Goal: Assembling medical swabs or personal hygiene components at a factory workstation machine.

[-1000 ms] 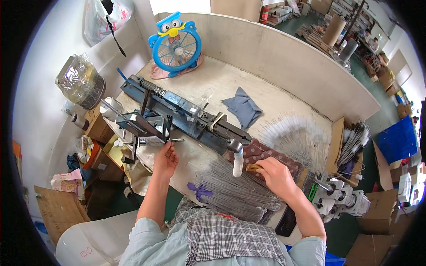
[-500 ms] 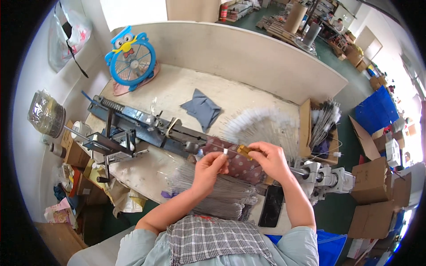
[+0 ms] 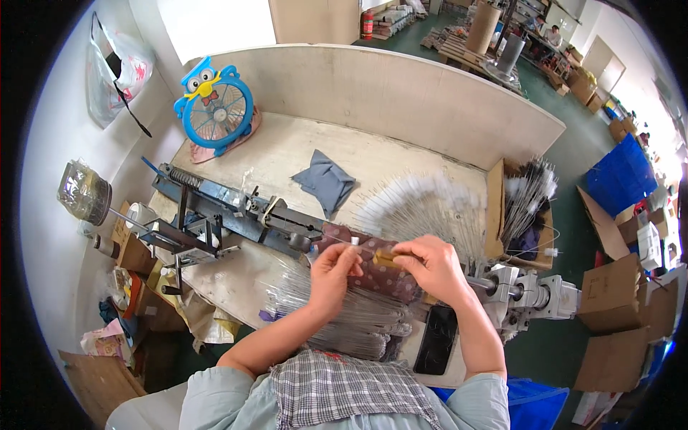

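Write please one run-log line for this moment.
left hand: pinches thin wire | right hand: holds small yellow-brown piece | both above dark dotted cloth | blue machine untouched | bench

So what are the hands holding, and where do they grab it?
The right hand pinches a small yellowish piece by its end. The left hand meets it at the fingertips; whether it grips it too cannot be told.

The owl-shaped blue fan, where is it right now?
In the head view, the blue fan stands at the bench's far left corner, beyond the long blue machine, left of the grey cloth.
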A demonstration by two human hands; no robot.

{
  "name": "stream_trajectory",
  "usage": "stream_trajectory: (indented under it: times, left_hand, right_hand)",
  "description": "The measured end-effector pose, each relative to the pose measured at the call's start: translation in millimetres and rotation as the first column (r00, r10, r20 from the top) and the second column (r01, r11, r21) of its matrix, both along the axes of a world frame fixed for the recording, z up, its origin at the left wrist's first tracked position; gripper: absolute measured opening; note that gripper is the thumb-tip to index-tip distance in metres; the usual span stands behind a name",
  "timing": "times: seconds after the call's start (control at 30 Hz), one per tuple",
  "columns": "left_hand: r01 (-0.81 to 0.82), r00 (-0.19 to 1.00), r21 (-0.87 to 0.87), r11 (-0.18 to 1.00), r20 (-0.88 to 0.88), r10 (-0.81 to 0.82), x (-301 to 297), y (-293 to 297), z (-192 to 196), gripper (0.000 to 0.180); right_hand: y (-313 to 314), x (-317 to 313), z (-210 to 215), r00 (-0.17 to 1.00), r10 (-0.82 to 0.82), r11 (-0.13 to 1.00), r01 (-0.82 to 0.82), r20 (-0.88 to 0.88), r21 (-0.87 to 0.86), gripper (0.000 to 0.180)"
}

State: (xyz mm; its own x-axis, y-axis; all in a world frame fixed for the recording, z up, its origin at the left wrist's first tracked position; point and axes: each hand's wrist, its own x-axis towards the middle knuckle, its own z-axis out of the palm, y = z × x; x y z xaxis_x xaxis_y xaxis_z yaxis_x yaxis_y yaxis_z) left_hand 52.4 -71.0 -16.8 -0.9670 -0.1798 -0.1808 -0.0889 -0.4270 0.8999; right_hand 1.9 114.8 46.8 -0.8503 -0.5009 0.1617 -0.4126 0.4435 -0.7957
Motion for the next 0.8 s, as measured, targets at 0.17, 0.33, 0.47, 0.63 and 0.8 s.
stream_trajectory:
  times: [0.17, 0.33, 0.47, 0.63, 0.8]
  left_hand:
    - [-0.086, 0.992, 0.116, 0.989, 0.099, 0.074, 3.3, -17.7, 8.9, 0.015]
    - [-0.089, 0.986, 0.261, 0.961, 0.159, 0.048, 2.7, -21.1, 7.5, 0.014]
    - [-0.064, 0.994, 0.216, 0.974, 0.101, 0.043, 3.9, -22.4, 5.4, 0.02]
    - [0.093, 0.992, 0.099, 0.991, 0.081, -0.101, 0.7, -25.7, 5.8, 0.04]
    - [-0.101, 0.992, 0.372, 0.923, 0.111, 0.064, -3.5, -21.2, 5.4, 0.048]
  right_hand:
    - [-54.1, -16.4, -7.0, 0.805, -0.118, 0.973, 0.209, -0.581, 0.093, 0.011]
    - [-81.7, -17.9, -11.6, 0.918, -0.011, 0.986, 0.075, -0.397, 0.147, 0.012]
    - [-76.0, -16.2, -5.7, 0.986, -0.023, 0.986, 0.049, -0.162, 0.16, 0.016]
    - [-74.5, -21.9, -1.4, 0.946, -0.052, 0.998, 0.034, 0.319, 0.06, 0.018]
    - [-84.6, -3.4, -8.3, 0.914, -0.123, 0.976, 0.181, -0.386, 0.118, 0.022]
